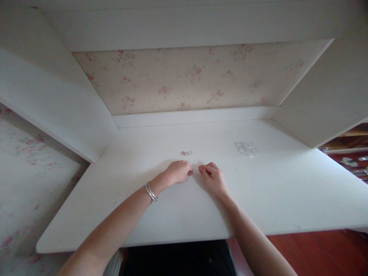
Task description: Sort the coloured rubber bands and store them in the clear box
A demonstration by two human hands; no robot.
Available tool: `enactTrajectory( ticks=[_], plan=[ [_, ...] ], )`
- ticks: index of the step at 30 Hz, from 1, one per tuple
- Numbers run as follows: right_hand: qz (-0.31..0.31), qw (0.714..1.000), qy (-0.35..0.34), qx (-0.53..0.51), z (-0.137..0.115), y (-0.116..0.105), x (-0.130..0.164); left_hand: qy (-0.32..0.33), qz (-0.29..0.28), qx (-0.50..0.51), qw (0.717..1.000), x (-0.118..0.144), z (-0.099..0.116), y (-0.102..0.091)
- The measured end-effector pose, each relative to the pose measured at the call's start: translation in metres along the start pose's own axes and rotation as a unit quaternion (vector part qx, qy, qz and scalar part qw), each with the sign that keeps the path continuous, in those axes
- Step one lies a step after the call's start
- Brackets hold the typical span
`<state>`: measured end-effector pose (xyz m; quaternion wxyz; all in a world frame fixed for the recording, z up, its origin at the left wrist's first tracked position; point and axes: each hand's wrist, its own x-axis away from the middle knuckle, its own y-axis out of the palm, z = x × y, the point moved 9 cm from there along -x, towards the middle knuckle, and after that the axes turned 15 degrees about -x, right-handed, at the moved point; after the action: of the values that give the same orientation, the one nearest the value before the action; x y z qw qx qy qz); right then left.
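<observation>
My left hand [180,171], with a silver bangle [151,191] on its wrist, is closed just above the white desk; whatever its fingers hold is hidden or too small to name. Close by on the right, my right hand [212,177] has thumb and forefinger pinched together, and I cannot make out anything between them. A narrow gap separates the two hands. Just beyond them lie several small thin rings [186,153], bunched together and partly overlapping. A clear plastic bag [246,148] lies flat farther to the right, out of reach of either hand's fingers.
White panels [71,84] flank the desk [161,222] on the left and right, with a flowered wall [184,82] behind. An open shelf or drawer [350,161] with shiny items shows at the far right. Reddish flooring [313,251] lies below the front edge.
</observation>
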<state>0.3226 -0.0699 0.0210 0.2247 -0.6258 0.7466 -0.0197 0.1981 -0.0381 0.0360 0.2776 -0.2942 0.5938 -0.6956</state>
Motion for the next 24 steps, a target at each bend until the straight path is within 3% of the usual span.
enactTrajectory(
  ticks=[10,18,24],
  plan=[
    [-0.001,1.000,-0.001,0.004,0.000,0.001,0.000,0.010,-0.046,0.002,0.999,0.003,0.003,-0.001],
    [-0.005,1.000,0.001,0.003,-0.001,0.001,0.000,-0.023,-0.006,-0.012,1.000,0.006,-0.015,-0.010],
    [-0.116,0.993,-0.035,-0.011,-0.014,0.018,0.008,-0.057,-0.028,-0.047,0.997,0.018,-0.037,-0.010]
  ],
)
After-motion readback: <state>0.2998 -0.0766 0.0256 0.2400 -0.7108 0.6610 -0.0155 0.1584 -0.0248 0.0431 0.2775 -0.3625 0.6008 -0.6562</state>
